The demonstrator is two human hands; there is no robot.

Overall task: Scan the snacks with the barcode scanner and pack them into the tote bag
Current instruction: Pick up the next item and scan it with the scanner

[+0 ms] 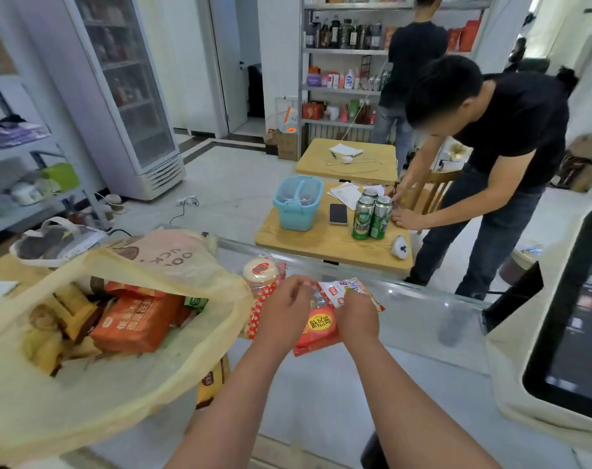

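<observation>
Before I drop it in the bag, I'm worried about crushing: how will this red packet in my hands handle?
Likely light and floppy: the red packet crinkles between left hand and right hand. Its glossy film may slip. Contents unseen, possibly crushable.

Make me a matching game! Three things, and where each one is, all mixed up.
Things:
1 orange packet
2 red packet
3 cans

Places:
A on the wooden table
B in the tote bag
C held by the left hand and right hand

Pairs: 1-B, 2-C, 3-A
</observation>
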